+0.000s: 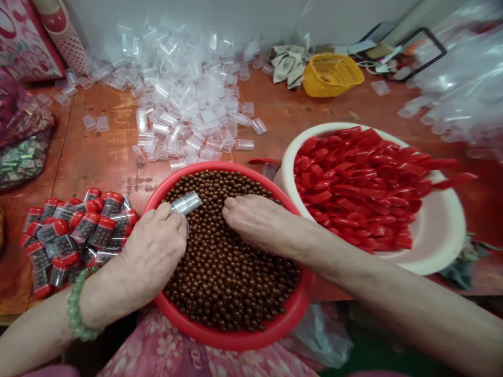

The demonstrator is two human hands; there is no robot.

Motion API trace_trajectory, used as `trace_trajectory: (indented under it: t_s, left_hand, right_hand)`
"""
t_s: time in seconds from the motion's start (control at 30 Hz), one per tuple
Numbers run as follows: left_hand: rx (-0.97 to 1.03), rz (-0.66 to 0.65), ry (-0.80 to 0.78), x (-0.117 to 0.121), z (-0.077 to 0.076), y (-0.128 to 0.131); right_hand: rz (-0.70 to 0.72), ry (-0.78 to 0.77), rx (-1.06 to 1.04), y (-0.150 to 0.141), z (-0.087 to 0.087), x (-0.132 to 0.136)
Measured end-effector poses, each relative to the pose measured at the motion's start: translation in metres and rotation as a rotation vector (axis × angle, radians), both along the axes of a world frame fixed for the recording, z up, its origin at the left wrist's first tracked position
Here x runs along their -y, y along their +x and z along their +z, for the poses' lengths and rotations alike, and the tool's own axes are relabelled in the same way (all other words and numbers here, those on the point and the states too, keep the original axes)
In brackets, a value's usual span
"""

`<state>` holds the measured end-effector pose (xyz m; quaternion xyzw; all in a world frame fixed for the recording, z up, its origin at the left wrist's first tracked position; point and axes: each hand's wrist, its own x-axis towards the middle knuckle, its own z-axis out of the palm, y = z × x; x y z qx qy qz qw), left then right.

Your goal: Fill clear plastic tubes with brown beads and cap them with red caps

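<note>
My left hand [159, 251] is closed around clear plastic tubes [186, 203], whose ends stick out past the fingers over a red basin [236, 341]. Small glossy brown balls [228, 277] fill that basin. On the far part of the balls rests my right hand [255, 222], its fingers curled together and pushed down among them. The fingertips are hidden, and what they grip cannot be made out. Left of my left hand lies a heap of red-capped clear vials [84, 228] with dark balls inside. A green bead bracelet [78, 303] circles my left wrist.
A white basin [444, 220] of red plastic caps [361, 183] stands at the right, under my right forearm's far side. Loose clear tubes [188, 104] are piled at the back. Behind are a yellow basket [334, 76], a cloth [288, 65] and a plastic bag [467, 78].
</note>
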<state>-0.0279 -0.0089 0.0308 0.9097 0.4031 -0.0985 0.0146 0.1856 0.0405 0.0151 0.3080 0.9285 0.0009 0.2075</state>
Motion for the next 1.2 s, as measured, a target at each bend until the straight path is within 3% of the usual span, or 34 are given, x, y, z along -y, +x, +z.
trace_trajectory:
  t_s: [0.1, 0.2, 0.37, 0.57, 0.7, 0.87, 1.03, 1.13, 1.2]
  left_hand:
    - [-0.075, -0.099, 0.041, 0.001, -0.009, 0.0]
    - [0.007, -0.135, -0.005, -0.003, -0.025, -0.001]
    - [0.296, -0.004, -0.286, -0.019, -0.044, 0.004]
    - [0.691, 0.165, -0.519, -0.027, -0.046, 0.005]
    - [0.986, 0.3, -0.681, -0.026, -0.041, 0.004]
    - [1.292, 0.397, -0.922, -0.023, -0.036, 0.004]
    - [1.401, 0.529, -1.137, -0.02, -0.034, 0.004]
    - [1.409, 0.535, -1.11, -0.018, -0.037, 0.002]
    - [1.319, 0.433, -0.903, -0.017, -0.04, 0.0]
  right_hand:
    - [0.054, -0.092, -0.026, -0.004, -0.001, 0.0]
    - [0.028, -0.187, -0.091, -0.001, -0.005, -0.002]
    - [-0.084, -0.452, -0.339, 0.009, -0.015, -0.004]
    - [-0.245, -0.653, -0.785, 0.028, -0.03, 0.004]
    - [-0.357, -0.632, -0.932, 0.035, -0.029, 0.011]
    - [-0.39, -0.475, -0.977, 0.037, -0.024, 0.015]
    - [-0.427, -0.419, -0.944, 0.037, -0.028, 0.018]
    - [-0.432, -0.387, -0.957, 0.037, -0.029, 0.019]
    - [-0.423, -0.367, -0.951, 0.038, -0.028, 0.018]
